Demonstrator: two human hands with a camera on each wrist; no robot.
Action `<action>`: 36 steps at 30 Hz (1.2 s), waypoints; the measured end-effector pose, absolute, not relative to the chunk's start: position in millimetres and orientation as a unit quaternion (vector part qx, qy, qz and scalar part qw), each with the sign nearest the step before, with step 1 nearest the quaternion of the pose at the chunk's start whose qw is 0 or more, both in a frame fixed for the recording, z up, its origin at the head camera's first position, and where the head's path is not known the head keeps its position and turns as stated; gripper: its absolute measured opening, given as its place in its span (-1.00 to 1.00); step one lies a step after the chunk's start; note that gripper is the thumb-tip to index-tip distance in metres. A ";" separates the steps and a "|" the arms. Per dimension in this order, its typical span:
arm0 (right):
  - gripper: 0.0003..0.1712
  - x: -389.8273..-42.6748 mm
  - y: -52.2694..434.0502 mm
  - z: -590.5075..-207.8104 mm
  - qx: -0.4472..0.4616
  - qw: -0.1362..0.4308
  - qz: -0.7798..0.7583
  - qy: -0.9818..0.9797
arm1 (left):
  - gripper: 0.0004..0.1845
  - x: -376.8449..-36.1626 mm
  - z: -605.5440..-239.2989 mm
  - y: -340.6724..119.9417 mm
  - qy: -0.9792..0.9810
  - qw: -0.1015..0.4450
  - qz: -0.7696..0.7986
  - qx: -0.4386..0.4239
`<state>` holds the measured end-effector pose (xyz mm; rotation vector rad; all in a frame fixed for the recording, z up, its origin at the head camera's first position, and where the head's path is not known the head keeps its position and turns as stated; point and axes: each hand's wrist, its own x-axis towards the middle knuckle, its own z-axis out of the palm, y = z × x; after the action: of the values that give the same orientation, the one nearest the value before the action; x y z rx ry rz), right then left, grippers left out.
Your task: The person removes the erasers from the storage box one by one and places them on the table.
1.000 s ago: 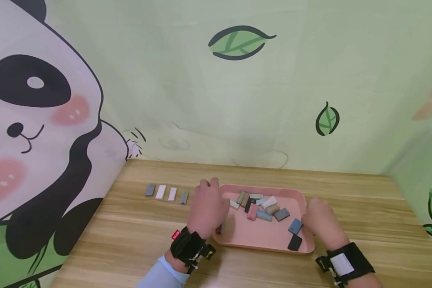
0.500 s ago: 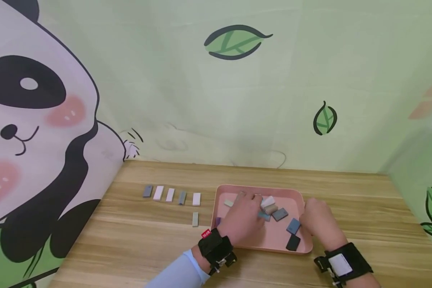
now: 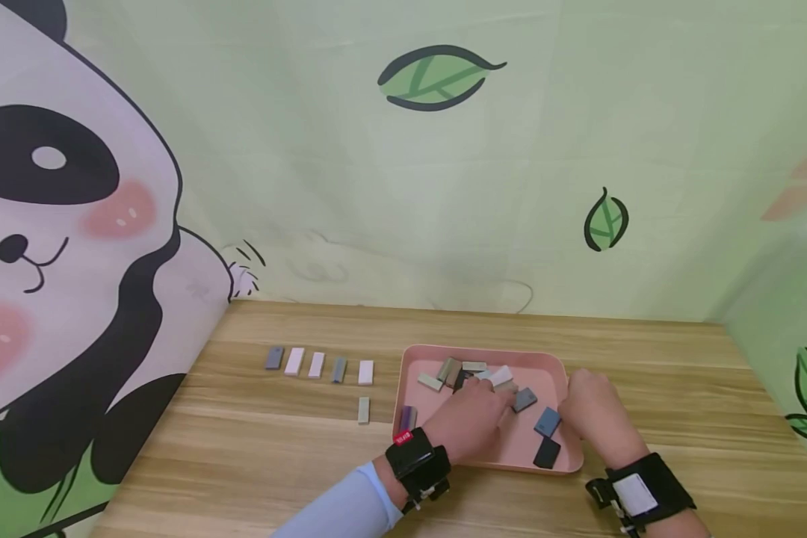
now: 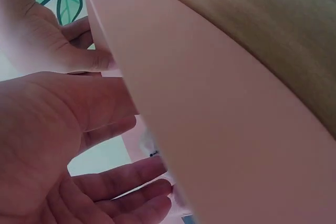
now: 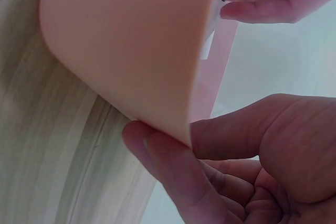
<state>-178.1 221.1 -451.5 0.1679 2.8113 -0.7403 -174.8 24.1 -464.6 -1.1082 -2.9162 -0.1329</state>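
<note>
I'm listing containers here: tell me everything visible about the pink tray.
The pink tray is a shallow, rounded-corner rectangle with smooth raised walls, apparently plastic. It sits upright on the wooden table, long side running left to right, loosely jumbled small blocks inside. The right hand pinches its right wall between thumb and fingers. The left hand reaches in over it; whether that hand touches the tray is unclear.

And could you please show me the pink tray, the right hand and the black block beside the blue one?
Pink tray (image 3: 541, 372): head view, on its bare floor.
Right hand (image 3: 590, 409): head view, back of the hand.
Black block (image 3: 547, 453): head view, top face.
</note>
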 end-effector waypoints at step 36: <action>-0.86 -175.1 218.9 -447.7 0.059 0.108 -0.244 0.962 | -0.83 -165.8 -477.3 24.8 -0.923 0.048 0.046 -0.379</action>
<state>-175.1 218.9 -447.7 0.1725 2.8308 -0.7184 -165.8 24.8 -477.3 -1.1542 -2.8142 0.1405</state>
